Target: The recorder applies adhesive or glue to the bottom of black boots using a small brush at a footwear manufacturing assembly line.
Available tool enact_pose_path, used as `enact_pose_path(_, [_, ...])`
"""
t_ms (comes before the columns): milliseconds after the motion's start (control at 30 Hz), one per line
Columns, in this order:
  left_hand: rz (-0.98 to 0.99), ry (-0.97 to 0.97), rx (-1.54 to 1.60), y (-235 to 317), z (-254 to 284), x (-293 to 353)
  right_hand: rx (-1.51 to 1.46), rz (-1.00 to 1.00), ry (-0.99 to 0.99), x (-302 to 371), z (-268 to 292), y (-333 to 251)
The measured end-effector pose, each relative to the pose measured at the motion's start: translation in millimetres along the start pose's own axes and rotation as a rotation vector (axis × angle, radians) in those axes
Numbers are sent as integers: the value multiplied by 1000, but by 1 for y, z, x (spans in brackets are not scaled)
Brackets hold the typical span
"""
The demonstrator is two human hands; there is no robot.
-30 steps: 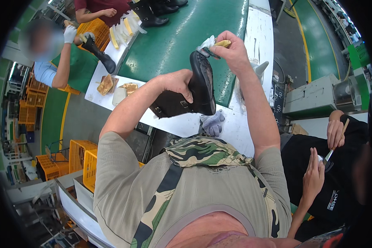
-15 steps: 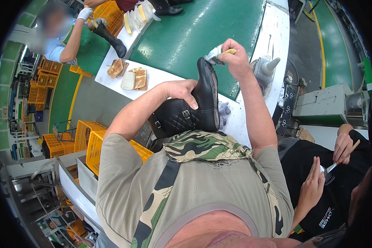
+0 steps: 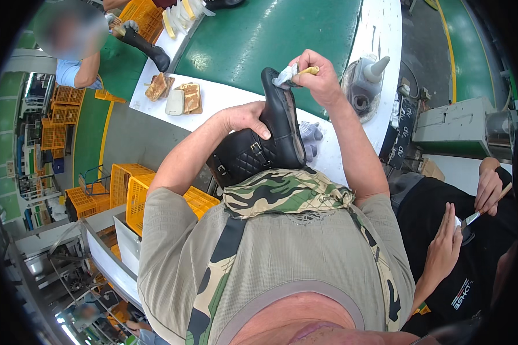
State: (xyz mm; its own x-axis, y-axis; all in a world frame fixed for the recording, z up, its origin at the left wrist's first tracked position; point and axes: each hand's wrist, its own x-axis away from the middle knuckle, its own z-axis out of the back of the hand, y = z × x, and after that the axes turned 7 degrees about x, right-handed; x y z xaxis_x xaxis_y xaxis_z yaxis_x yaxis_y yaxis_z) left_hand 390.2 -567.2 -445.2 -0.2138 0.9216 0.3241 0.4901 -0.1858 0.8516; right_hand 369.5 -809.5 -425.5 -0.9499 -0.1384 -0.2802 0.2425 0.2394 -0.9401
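The boot (image 3: 282, 135) is held on its side over the near edge of the table (image 3: 223, 92), toe pointing away, sole turned right and shaft toward the lower left. The left hand (image 3: 247, 118) is clamped around the ankle, thumb on the near face, fingers hidden behind; that grip probably steadies the boot while leaving the toe bare. The right hand (image 3: 317, 73) pinches a white cloth (image 3: 284, 76) and a yellow stick (image 3: 311, 70) between thumb and bunched fingers, the cloth against the toe, perhaps so that only the cloth meets the leather. Whether the shaft leans on the apron (image 3: 288, 190) I cannot tell. The glove (image 3: 311, 140) lies just beside the sole; the bottle (image 3: 365, 80) stands by the table's right edge, seemingly for easy reach.
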Motion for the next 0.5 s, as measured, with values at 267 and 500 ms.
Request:
enact_pose_path(267, [-21, 102, 37, -16, -5, 0, 28, -21, -32, 38, -7, 10])
enact_pose_path(500, [-60, 184, 106, -38, 0, 2, 51, -85, -67, 81, -20, 22])
